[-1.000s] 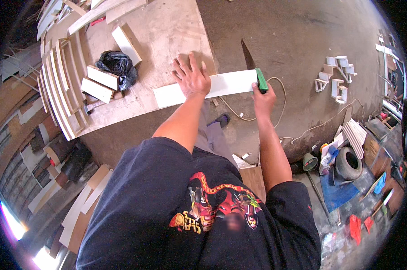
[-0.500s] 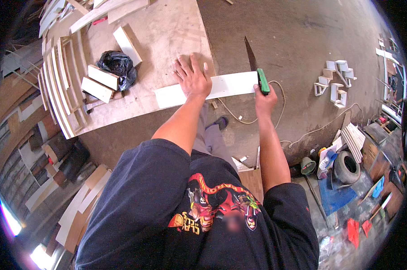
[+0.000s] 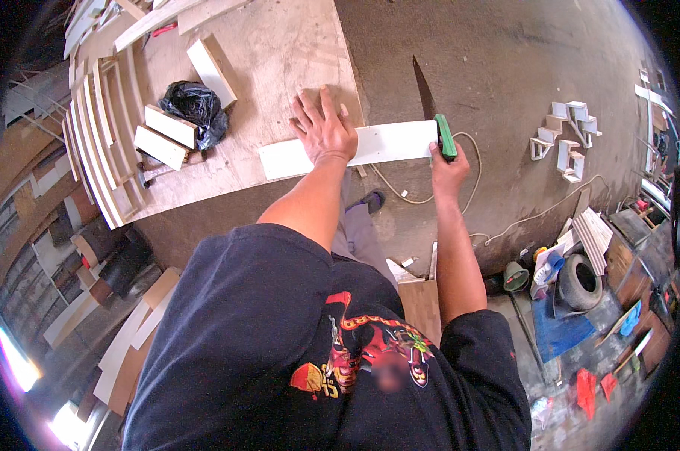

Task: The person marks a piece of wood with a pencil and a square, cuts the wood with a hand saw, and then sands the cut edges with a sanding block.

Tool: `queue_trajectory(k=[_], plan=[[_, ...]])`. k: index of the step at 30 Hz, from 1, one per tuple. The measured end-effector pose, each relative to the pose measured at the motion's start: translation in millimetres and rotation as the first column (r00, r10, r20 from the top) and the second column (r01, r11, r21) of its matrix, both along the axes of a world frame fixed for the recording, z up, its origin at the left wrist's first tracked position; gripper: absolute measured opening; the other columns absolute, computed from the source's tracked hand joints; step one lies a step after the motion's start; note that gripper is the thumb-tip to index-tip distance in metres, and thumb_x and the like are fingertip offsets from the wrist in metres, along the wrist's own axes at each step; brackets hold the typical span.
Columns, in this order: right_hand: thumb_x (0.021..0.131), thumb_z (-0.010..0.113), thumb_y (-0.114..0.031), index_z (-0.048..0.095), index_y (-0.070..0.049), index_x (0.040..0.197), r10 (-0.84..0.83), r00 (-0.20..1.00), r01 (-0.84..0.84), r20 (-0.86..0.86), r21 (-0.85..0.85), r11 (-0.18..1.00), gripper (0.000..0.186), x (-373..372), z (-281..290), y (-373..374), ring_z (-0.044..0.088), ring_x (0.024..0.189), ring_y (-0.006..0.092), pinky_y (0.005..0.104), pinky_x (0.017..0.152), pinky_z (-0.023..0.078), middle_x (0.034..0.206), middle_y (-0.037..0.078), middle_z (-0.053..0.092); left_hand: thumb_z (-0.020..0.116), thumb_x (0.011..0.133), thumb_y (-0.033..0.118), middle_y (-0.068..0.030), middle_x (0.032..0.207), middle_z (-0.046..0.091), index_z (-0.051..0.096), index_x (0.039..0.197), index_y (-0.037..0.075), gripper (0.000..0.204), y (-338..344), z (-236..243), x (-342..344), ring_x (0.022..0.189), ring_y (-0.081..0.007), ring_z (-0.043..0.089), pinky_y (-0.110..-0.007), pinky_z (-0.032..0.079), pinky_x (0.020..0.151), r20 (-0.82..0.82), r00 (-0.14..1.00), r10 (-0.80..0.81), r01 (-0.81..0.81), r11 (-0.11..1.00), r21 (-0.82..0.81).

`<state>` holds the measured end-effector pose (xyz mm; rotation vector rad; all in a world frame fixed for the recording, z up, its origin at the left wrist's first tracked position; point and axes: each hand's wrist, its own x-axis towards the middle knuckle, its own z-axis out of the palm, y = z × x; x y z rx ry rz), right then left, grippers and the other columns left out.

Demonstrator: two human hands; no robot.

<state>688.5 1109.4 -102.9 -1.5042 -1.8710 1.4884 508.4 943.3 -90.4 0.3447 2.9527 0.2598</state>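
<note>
A white board (image 3: 396, 143) lies across the corner of a plywood worktop (image 3: 280, 52), its right end sticking out past the edge. My left hand (image 3: 326, 131) presses on it with fingers spread, some reaching onto the plywood. My right hand (image 3: 446, 167) grips the green handle of a handsaw (image 3: 426, 90) at the board's right end, the dark blade pointing away from me.
The worktop also holds a black plastic bag (image 3: 193, 113), short boards (image 3: 159, 146) and long strips (image 3: 99, 120). Cables (image 3: 467, 203) cross the floor. Small white wooden frames (image 3: 569, 161) stand at the right; a tire (image 3: 577, 286) and clutter sit lower right.
The saw, my right hand and the board's free end appear slightly farther right and the blade's tip higher in the picture. Both hands keep the same grip and pose.
</note>
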Motion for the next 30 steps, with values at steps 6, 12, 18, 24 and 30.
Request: queue_trajectory(k=[6, 12, 18, 24, 30], plan=[[0.088, 0.082, -0.016, 0.07, 0.002, 0.104, 0.025, 1.0, -0.025, 0.005, 0.007, 1.0, 0.027, -2.4, 2.9, 1.5, 0.057, 0.068, 0.0089, 0.0283, 0.057, 0.048, 0.079, 0.0, 0.064, 0.047, 0.1, 0.04, -0.02, 0.166, 0.02, 0.032, 0.159, 0.021, 0.063, -0.5, -1.4, -2.7, 0.155, -0.0432, 0.014, -0.064, 0.015, 0.121, 0.01, 1.0, 0.0, 0.0, 1.0, -0.024], [0.094, 0.076, -0.016, 0.066, 0.0, 0.104, -0.103, 0.989, 0.101, -0.107, -0.019, 0.995, 0.021, -17.7, 58.3, -1.9, 0.058, 0.065, 0.0074, 0.0255, 0.053, 0.048, 0.082, 0.001, 0.064, 0.046, 0.101, 0.04, -0.0205, 0.167, 0.019, 0.031, 0.16, 0.025, 0.063, 0.1, 1.0, -4.6, 0.155, -0.0437, 0.013, -0.064, 0.015, 0.121, 0.046, 0.999, 0.002, 0.0, 0.999, -0.044], [0.095, 0.072, -0.015, 0.062, 0.0, 0.106, 0.201, 0.978, -0.17, -0.059, 0.332, 0.928, 0.021, 20.2, 114.8, -13.7, 0.063, 0.071, 0.0182, 0.0363, 0.067, 0.053, 0.083, 0.011, 0.064, 0.04, 0.104, 0.039, -0.0216, 0.168, 0.01, 0.023, 0.163, 0.026, 0.062, 7.0, 16.3, -6.8, 0.157, -0.0426, 0.003, -0.064, 0.009, 0.123, 0.18, 0.984, 0.008, 0.002, 0.998, -0.058], [0.093, 0.074, -0.015, 0.062, -0.002, 0.103, 0.356, 0.931, -0.365, 0.082, 0.255, 0.896, 0.02, 44.4, 161.3, -68.0, 0.064, 0.065, 0.0214, 0.0359, 0.062, 0.052, 0.076, 0.012, 0.063, 0.041, 0.104, 0.038, -0.0214, 0.169, 0.008, 0.022, 0.163, 0.027, 0.063, 1.8, 17.1, -8.6, 0.157, -0.0427, 0.001, -0.064, 0.008, 0.123, 0.21, 0.978, 0.013, 0.0, 0.998, -0.063], [0.096, 0.068, -0.008, 0.057, -0.001, 0.1, 0.371, 0.926, -0.378, 0.073, 0.198, 0.904, 0.013, 49.1, 169.9, -113.1, 0.058, 0.058, 0.0084, 0.0259, 0.052, 0.048, 0.07, 0.002, 0.059, 0.039, 0.105, 0.038, -0.0212, 0.17, 0.005, 0.021, 0.163, 0.028, 0.061, 1.7, 13.2, -5.9, 0.157, -0.0426, 0.001, -0.065, 0.007, 0.122, 0.2, 0.98, -0.01, 0.019, 0.999, -0.043]])
